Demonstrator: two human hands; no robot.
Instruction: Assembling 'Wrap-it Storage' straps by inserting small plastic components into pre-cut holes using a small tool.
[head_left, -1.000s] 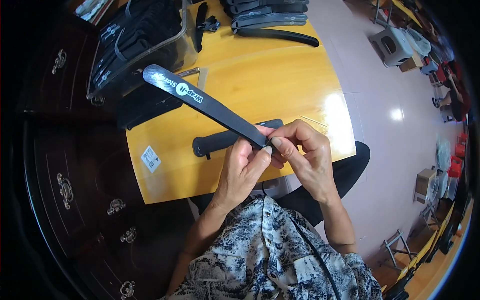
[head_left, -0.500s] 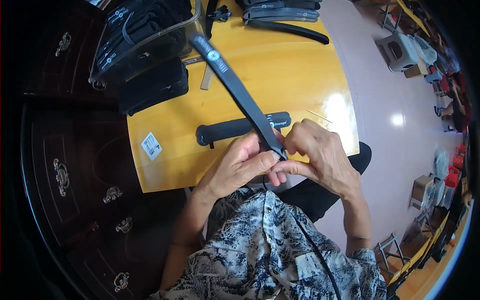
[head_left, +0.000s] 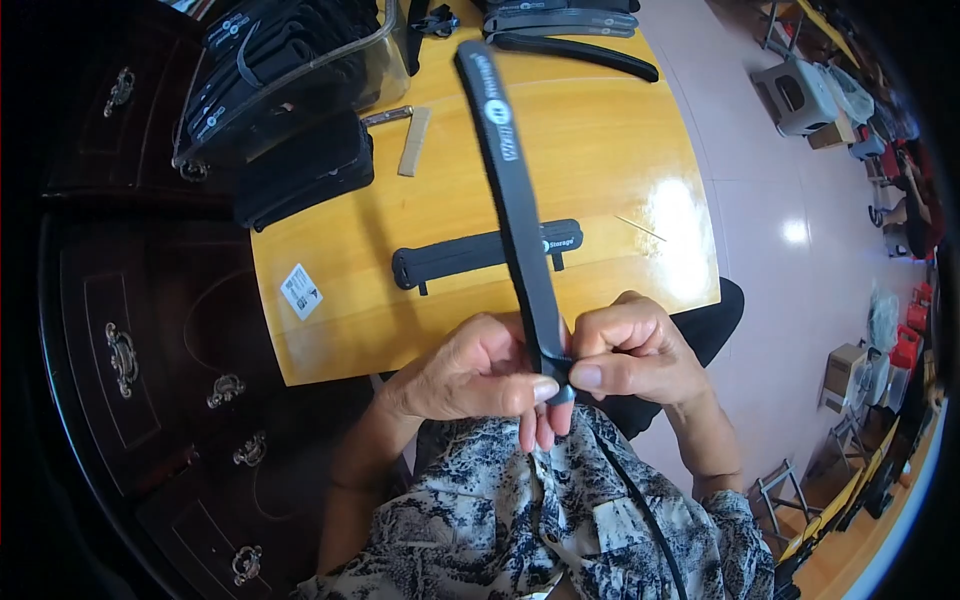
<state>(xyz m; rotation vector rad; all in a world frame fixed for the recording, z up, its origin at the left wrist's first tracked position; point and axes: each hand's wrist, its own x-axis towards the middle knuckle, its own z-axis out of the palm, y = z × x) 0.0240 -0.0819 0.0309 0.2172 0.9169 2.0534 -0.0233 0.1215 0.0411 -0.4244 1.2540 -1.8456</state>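
A long black fabric strap (head_left: 512,210) with white print stands up from between my hands, its far end raised over the table. My left hand (head_left: 485,370) grips its near end between thumb and fingers, with several fingertips showing beneath. Beside it, my right hand (head_left: 635,355) pinches the same end between thumb and curled forefinger. What the thumbs press there is small and partly hidden. Behind the held strap, a second black strap (head_left: 450,260) lies flat across the table, with small tabs at its near edge.
On the yellow table (head_left: 340,340) lie a white label (head_left: 300,291), a thin stick (head_left: 640,228) and a tan strip (head_left: 414,142). A clear bin (head_left: 300,125) of black straps stands at the far left, beside a black stack (head_left: 305,170). More straps (head_left: 575,50) lie at the back.
Both hands have moved nearer to my body with the strap. Its raised end has swung right and stands more upright. My right thumb now presses against the strap's near end.
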